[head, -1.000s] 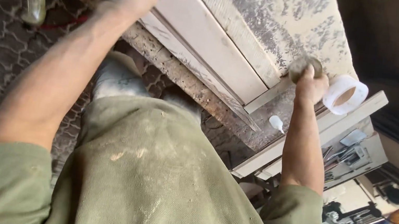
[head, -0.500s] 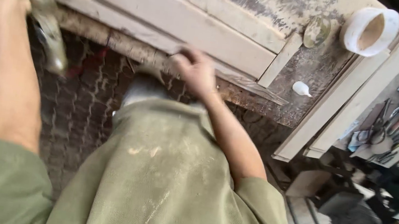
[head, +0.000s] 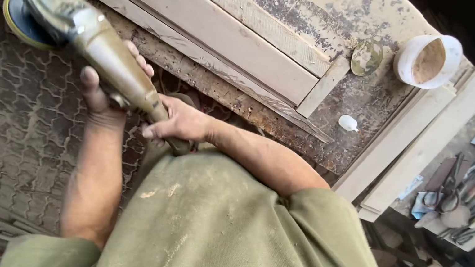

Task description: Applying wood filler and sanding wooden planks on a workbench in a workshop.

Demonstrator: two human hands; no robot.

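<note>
Head view: both hands [head: 179, 122] around dusty sander [head: 86, 35].

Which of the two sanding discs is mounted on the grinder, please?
The yellow-edged disc at the left is mounted on the grinder, held by the left hand and right hand. The other, a worn disc, lies loose on the bench beside the white cup.

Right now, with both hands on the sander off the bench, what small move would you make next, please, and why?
Probably swing the sander to the right, over the wooden panel. The left hand and the right hand both grip its body, but its disc hangs over the paved floor, clear of the bench.
</note>
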